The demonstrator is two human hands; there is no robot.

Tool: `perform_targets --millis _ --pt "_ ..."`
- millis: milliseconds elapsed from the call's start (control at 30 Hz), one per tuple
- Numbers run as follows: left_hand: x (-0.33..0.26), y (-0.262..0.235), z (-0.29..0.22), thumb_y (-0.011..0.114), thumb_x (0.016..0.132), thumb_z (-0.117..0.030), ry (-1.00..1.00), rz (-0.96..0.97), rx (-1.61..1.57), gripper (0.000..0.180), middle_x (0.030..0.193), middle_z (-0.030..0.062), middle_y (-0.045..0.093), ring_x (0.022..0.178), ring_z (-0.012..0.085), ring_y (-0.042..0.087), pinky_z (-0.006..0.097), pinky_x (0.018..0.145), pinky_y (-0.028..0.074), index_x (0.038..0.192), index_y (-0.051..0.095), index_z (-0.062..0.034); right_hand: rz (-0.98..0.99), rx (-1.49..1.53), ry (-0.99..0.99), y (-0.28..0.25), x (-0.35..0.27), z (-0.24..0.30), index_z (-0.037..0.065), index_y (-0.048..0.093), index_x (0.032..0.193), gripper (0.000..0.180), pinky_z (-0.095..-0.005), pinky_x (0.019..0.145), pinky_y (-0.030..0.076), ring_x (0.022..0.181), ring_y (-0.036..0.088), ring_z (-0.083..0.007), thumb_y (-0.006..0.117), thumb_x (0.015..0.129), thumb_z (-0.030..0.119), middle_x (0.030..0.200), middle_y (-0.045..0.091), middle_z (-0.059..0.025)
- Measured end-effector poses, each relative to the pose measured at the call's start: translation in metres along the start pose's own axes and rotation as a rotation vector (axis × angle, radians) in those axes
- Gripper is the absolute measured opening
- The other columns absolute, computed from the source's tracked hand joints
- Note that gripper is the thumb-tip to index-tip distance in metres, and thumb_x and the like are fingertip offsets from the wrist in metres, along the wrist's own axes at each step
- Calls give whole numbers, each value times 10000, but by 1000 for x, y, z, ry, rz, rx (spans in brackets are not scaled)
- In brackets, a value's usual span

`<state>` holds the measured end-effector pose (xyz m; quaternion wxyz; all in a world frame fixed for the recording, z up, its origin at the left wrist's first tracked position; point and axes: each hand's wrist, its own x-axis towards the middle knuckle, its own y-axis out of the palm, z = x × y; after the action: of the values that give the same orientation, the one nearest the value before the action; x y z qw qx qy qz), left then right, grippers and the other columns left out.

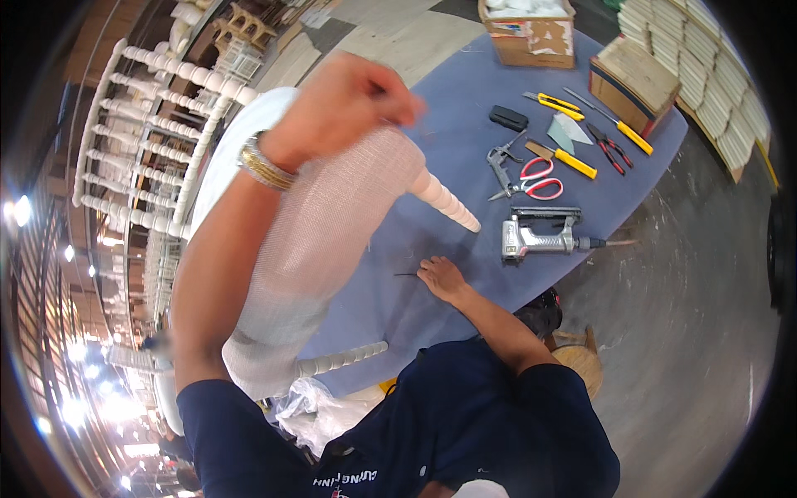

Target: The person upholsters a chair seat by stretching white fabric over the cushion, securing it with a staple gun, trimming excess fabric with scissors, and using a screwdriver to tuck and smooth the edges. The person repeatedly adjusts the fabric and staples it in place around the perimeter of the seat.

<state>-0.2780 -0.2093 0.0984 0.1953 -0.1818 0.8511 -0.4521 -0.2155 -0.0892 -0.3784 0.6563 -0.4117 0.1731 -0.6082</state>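
Note:
A chair with turned white legs lies tipped over on the table; its padded seat [320,207] is covered in pale woven fabric. My left hand [353,104], a gold-coloured bracelet on its wrist, is over the far corner of the seat. Motion smears its fingers, so their grip does not show. One turned leg [448,201] points right from that corner, another leg [344,360] from the near end. Low on the blue tabletop, my right hand [442,278] has its fingers closed on a thin dark rod [405,274].
On the blue table [448,108] lie a staple gun [540,235], red-handled scissors [541,178], an air blow gun [502,166], a utility knife [554,105], pliers [610,149] and a yellow-handled screwdriver [633,137]. Cardboard boxes [531,41] stand at the far edge. A spindle chair back [158,141] rises left.

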Motion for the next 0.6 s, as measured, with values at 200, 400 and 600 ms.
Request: perform_targets --millis 200,400,600 --pt "-32 -13 -1 633 1013 -402 108 -222 54 509 1317 149 669 1243 227 609 352 1082 440 1361 638 -31 -153 -11 85 12 -28 -33 100 691 972 170 -445 870 514 993 619 -300 540 942 173 989 622 -110" --pt "-39 28 -6 749 909 -261 240 -92 637 356 1188 118 713 1154 325 641 446 1113 425 1201 695 -65 -22 258 185 -113 -64 -32 106 725 1044 180 -443 892 538 1080 646 -332 650 930 225 1089 678 -96" --pt "-3 20 -27 739 882 -112 68 0 36 112 852 102 732 842 231 696 402 1027 505 898 721 -3 -445 40 471 -235 -26 -183 43 706 1106 236 -419 806 560 899 720 -323 666 925 189 999 736 -149"
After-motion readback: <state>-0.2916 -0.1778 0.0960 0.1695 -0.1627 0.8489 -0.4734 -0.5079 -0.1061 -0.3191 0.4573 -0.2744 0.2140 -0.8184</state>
